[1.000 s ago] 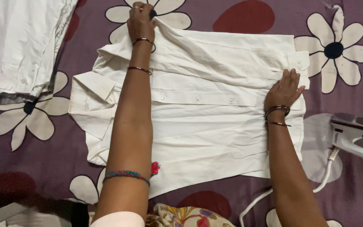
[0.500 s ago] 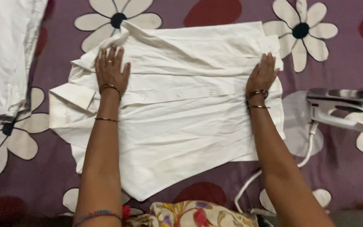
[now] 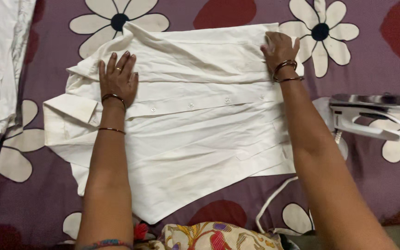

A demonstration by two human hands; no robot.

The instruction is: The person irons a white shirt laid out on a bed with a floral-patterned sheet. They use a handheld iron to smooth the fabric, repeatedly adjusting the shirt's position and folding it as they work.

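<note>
white shirt (image 3: 195, 125) flat at bed centre | left hand (image 3: 118, 79) open, palm pressing near collar, 10 o'clock | right hand (image 3: 278, 48) curled on hem edge, 1 o'clock | risk: uneven pull rucks the fold; iron (image 3: 371, 113) near at 3 o'clock could scorch

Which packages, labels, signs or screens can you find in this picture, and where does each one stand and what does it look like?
None: no package, label, sign or screen shows.
In view are only a white shirt under the left hand and right hand, a white iron at the right, and a purple flowered cloth.
</note>
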